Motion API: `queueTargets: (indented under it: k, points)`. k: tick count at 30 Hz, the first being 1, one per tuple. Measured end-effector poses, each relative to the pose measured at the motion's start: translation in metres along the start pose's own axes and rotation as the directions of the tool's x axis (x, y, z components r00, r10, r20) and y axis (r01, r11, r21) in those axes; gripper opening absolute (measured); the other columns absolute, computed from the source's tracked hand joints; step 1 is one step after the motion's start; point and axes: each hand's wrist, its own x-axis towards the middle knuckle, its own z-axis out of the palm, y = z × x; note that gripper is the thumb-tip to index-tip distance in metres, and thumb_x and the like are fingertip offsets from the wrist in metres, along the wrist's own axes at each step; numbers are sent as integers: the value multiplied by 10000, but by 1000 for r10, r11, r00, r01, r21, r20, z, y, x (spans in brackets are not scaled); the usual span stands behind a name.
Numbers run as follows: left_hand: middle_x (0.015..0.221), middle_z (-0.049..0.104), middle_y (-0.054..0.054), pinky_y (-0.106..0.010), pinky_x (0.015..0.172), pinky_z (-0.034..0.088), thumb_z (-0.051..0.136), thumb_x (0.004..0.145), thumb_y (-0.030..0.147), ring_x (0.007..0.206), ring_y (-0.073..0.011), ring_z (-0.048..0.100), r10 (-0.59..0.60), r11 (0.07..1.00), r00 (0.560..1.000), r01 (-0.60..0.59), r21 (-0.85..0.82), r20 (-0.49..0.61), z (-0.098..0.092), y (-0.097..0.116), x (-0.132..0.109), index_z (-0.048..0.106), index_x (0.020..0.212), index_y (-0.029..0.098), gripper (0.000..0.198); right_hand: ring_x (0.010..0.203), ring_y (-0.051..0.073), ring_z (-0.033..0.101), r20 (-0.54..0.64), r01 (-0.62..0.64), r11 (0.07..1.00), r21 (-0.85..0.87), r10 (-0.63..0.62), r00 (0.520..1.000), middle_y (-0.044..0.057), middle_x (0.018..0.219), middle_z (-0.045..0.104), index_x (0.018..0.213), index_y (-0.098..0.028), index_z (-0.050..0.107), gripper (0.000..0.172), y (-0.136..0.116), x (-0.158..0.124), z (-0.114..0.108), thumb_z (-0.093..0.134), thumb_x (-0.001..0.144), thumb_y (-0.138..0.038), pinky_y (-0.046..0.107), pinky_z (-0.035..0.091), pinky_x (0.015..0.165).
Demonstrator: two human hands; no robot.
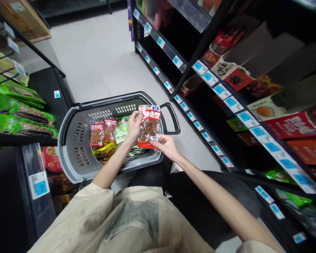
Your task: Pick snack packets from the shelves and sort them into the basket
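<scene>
A red and clear snack packet (149, 127) with brown pieces showing through its window is held upright over the right end of a grey shopping basket (71, 154). My left hand (135, 125) grips its left edge. At the lower right corner, my right hand (166, 146) pinches the same packet. Inside the basket lie two similar red snack packets (97, 133), a green and white packet (121, 130) and yellow packets (104, 151). More pale green packets (136, 151) show partly beneath my hands.
Black shelves with blue price tags (233, 102) and open cartons (239, 79) run along the right. Green bags (23, 117) sit on the left shelf. A cardboard box (26, 21) stands at the far left, beyond the pale tiled floor (94, 52).
</scene>
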Motion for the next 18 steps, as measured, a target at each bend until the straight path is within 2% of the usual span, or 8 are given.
queueTargets:
  k: [7, 11, 15, 18]
  points:
    - [646, 539, 58, -202, 501, 394, 804, 732, 712, 522, -97, 489, -3, 999, 1000, 3, 33, 2, -1, 2, 0, 537, 836, 215, 573, 471, 101, 572, 10, -29, 999, 27, 29, 1000, 1, 588, 671, 750, -146, 703, 458, 4, 2, 0, 896, 665, -553, 213, 485, 471]
    - [668, 509, 58, -196, 501, 352, 810, 754, 650, 536, -86, 445, 19, 996, 1000, -19, 88, 2, -3, -1, 1, 550, 837, 206, 521, 488, 99, 578, 34, -37, 997, 70, 34, 999, -4, 599, 672, 785, -138, 709, 482, 6, 1, 0, 894, 667, -567, 201, 457, 464]
    - [689, 524, 64, -199, 523, 347, 829, 742, 589, 562, -89, 449, 30, 988, 999, -33, 154, 22, -5, -5, 4, 579, 980, 212, 511, 513, 90, 573, -16, -6, 989, 149, 9, 1000, -19, 622, 665, 840, -134, 706, 546, 6, 3, 3, 893, 648, -609, 200, 456, 486]
    - [688, 500, 79, -201, 545, 345, 833, 740, 572, 580, -90, 452, 51, 974, 997, -61, 220, 51, -6, -8, 4, 544, 1079, 217, 570, 479, 80, 561, -83, 28, 983, 181, -14, 996, -17, 617, 663, 857, -141, 686, 594, 7, 6, 2, 816, 705, -700, 195, 436, 465]
